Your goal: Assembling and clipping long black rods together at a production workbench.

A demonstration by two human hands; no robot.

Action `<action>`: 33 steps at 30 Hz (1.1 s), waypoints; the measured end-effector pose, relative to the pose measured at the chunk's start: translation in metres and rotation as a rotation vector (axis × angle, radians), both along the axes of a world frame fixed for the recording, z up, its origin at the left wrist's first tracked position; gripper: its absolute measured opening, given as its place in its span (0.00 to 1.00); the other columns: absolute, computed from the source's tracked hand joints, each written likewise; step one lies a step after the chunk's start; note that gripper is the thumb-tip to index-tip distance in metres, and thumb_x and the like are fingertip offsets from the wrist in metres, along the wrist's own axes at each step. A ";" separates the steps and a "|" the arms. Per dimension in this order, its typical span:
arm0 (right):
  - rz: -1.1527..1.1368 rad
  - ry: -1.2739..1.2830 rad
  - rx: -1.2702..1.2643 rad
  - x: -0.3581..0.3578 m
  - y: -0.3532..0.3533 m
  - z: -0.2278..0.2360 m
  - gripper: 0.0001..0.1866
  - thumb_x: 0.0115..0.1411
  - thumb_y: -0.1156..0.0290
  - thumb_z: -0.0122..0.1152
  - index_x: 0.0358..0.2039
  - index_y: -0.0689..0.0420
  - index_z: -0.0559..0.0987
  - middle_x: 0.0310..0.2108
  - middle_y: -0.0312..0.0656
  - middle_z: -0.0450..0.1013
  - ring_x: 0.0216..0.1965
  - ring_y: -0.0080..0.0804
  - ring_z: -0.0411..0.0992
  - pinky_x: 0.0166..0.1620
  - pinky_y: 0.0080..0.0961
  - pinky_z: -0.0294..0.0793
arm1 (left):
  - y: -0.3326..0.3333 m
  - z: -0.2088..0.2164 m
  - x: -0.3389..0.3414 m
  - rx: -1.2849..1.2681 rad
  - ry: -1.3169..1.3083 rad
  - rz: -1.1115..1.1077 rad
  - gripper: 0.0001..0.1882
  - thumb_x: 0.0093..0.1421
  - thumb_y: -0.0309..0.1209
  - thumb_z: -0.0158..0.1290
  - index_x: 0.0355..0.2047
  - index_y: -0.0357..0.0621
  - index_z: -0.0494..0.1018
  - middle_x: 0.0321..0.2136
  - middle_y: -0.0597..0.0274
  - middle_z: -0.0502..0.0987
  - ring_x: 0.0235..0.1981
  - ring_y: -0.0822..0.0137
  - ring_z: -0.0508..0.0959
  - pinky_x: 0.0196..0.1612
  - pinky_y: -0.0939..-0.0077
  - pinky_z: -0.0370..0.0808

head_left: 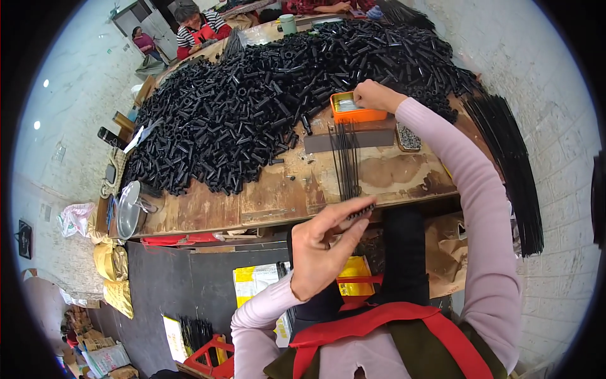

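Note:
My left hand [319,259] is closed near the table's front edge, its thumb and fingers pinching the near ends of a bunch of thin black rods [346,167]. The rods reach away from me over the table edge, their far part crossing a flat grey bar [319,143]. Farther off, my right hand [377,96] has its fingers curled together at an orange tub [358,116] that holds thin pale pieces. Its fingertips are partly hidden, and what they grip is too small to make out.
A large heap of short black tubes [214,126] covers the far and left table. A small container of metal bits [409,140] stands right of the bar. Long black rods [511,170] overhang the right edge. A clear bowl [129,211] sits left. Other people [201,30] sit beyond.

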State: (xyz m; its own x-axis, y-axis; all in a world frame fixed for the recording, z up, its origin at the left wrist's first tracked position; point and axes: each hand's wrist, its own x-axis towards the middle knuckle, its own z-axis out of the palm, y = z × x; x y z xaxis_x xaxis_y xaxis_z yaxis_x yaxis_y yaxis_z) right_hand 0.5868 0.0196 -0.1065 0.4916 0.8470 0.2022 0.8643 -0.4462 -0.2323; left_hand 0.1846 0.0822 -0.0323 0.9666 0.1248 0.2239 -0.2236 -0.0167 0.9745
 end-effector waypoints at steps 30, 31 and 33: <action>0.257 -0.096 0.480 -0.262 -0.108 0.137 0.18 0.55 0.79 0.60 0.47 0.54 0.79 0.30 0.41 0.72 0.27 0.35 0.71 0.29 0.25 0.69 | 0.011 0.016 0.025 -0.280 0.012 0.125 0.16 0.61 0.24 0.57 0.50 0.35 0.76 0.32 0.66 0.80 0.34 0.82 0.77 0.42 0.86 0.77; 0.248 -0.195 0.394 -0.274 -0.113 0.140 0.23 0.53 0.80 0.59 0.51 0.51 0.78 0.30 0.40 0.71 0.26 0.34 0.70 0.29 0.26 0.69 | 0.014 0.015 0.028 -0.254 0.025 0.117 0.15 0.61 0.22 0.56 0.49 0.32 0.75 0.36 0.59 0.80 0.38 0.75 0.79 0.44 0.80 0.79; 0.234 -0.339 0.299 -0.281 -0.115 0.134 0.33 0.49 0.81 0.58 0.57 0.44 0.75 0.28 0.39 0.66 0.25 0.33 0.67 0.27 0.30 0.68 | 0.014 0.012 0.031 -0.250 0.018 0.114 0.13 0.61 0.24 0.57 0.46 0.35 0.78 0.30 0.65 0.80 0.32 0.81 0.77 0.42 0.86 0.78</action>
State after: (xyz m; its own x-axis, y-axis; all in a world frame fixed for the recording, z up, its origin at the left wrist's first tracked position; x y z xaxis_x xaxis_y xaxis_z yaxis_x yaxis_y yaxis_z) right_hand 0.3057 -0.0958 0.0274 0.1607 0.8073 0.5678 0.9820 -0.1889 -0.0093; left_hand 0.2152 0.0967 -0.0204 0.9466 0.2827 0.1549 -0.2165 0.2012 0.9553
